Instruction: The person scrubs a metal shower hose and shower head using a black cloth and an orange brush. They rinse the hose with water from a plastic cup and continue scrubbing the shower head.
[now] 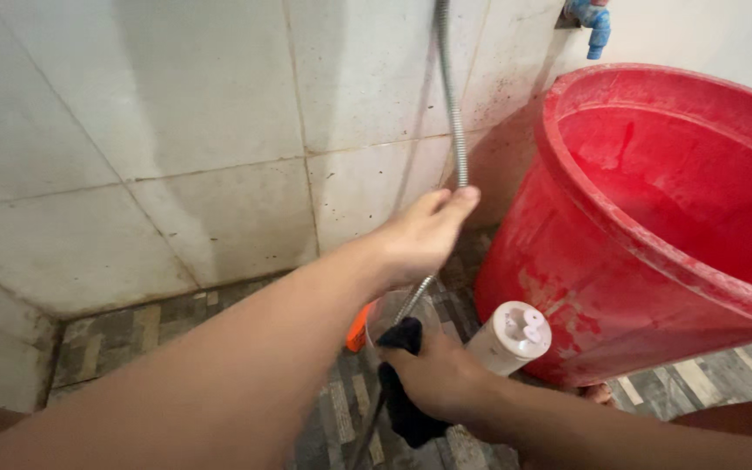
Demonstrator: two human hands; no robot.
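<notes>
left hand [424, 235] on hose [454, 104], beside red tub [585, 287]

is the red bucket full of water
No, the red bucket shows only its bare, stained inner wall with no water surface in view, while the left hand holds the metal hose beside it.

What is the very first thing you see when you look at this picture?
The big red bucket on the right stands out first, sitting on the floor against the tiled wall. Next come the two hands in the middle: the left hand grips a shiny metal hose that hangs down the wall, and the right hand just below it holds a black cloth around that hose. A white bottle lies beside the bucket's base.
</notes>
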